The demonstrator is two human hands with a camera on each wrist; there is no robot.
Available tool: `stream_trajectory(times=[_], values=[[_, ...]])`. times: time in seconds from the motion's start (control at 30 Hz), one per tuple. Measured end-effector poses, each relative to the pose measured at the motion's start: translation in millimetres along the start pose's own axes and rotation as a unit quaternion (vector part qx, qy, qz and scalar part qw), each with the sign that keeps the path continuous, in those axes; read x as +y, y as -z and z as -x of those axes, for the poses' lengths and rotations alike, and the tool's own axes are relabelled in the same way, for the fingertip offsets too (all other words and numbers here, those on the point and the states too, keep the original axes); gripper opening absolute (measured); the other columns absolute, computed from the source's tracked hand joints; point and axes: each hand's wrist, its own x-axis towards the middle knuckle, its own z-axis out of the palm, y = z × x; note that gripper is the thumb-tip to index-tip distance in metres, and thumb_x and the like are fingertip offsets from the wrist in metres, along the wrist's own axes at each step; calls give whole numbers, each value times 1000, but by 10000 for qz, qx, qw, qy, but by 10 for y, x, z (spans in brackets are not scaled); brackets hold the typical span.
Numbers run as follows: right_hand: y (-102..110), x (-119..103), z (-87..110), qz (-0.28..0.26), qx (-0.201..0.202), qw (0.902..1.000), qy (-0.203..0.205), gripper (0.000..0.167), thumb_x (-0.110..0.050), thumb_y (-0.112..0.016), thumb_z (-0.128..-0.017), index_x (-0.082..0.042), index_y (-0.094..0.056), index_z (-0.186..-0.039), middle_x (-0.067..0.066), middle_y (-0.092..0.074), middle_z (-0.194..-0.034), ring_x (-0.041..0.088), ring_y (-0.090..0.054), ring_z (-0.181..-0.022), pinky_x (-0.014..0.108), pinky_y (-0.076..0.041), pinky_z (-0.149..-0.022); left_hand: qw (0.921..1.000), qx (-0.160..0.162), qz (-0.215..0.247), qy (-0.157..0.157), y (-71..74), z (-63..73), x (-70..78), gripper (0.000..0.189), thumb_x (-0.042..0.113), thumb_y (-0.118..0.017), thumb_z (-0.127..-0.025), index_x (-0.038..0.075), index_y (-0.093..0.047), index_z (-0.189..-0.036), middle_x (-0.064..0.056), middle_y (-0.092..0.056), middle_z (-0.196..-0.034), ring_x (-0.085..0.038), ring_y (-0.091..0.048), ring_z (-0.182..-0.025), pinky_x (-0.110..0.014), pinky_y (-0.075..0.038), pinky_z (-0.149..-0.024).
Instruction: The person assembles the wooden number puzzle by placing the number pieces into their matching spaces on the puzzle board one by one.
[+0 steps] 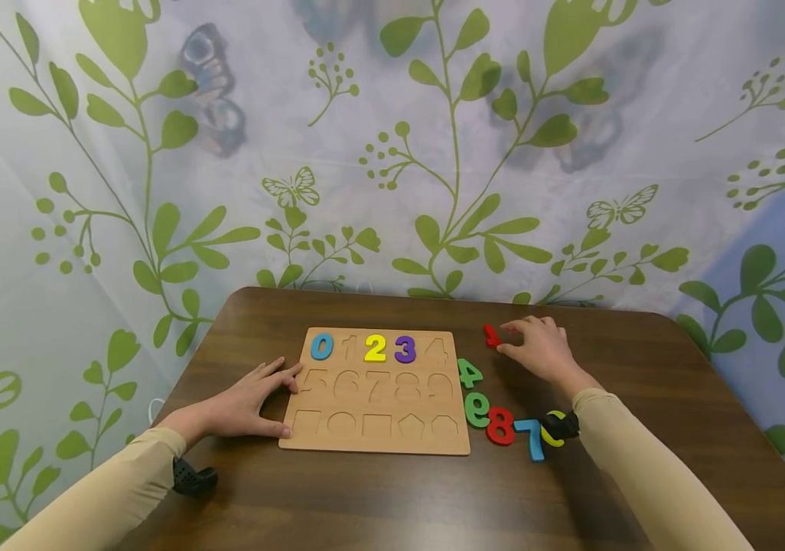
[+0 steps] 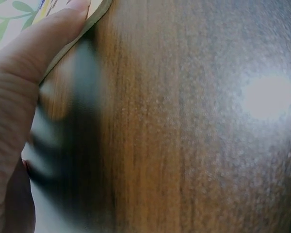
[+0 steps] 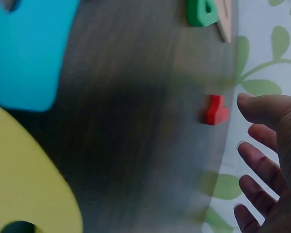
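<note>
A wooden number puzzle board (image 1: 379, 402) lies on the table, with a blue 0 (image 1: 321, 347), a yellow 2 (image 1: 375, 349) and a purple 3 (image 1: 405, 350) set in its top row. My left hand (image 1: 248, 399) rests at the board's left side, thumb on the lower corner and fingertips on the edge higher up. Beyond the board's right side, my right hand (image 1: 539, 348) hovers beside a red number 1 (image 1: 492, 337), thumb and fingers spread apart. In the right wrist view, a gap shows between the thumb and the red 1 (image 3: 216, 110).
Down the board's right side lie a green 4 (image 1: 470, 373), a green 9 or 6 (image 1: 477, 410), a red 8 (image 1: 500, 426) and a blue 7 (image 1: 532, 438). A yellow piece (image 1: 552, 436) is partly hidden by the right wrist camera. Behind the table (image 1: 392, 505) hangs a leaf-patterned cloth (image 1: 365, 153).
</note>
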Motion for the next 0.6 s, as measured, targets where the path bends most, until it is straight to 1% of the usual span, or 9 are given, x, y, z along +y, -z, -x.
stream_trajectory(times=[0.2, 0.43, 0.6], values=[[-102, 74, -38, -193, -1, 9995, -246, 49, -37, -78, -91, -8, -69, -130, 19, -65, -123, 47, -45, -117, 69, -31, -94, 10000, 17, -49, -66, -6, 5, -18, 62, 66, -77, -80, 25, -53, -120, -10, -29, -166, -46, -13, -153, -68, -7, -119], [-195, 118, -114, -478, -170, 9971, -566, 56, -42, -76, -91, -5, -67, -131, 22, -62, -129, 48, -44, -120, 70, -35, -93, 10000, 20, -31, -63, 0, 0, -14, 62, 66, -77, -80, 24, -53, -120, -10, -29, -166, -46, -14, -153, -67, -7, -119], [-246, 129, -151, -488, -255, 9957, -744, 59, -46, -74, -92, -4, -66, -132, 23, -61, -131, 51, -43, -123, 71, -35, -92, 10000, 27, -10, -82, 9, -1, -2, 61, 64, -79, -80, 24, -53, -119, -11, -30, -166, -47, -14, -153, -68, -7, -119]])
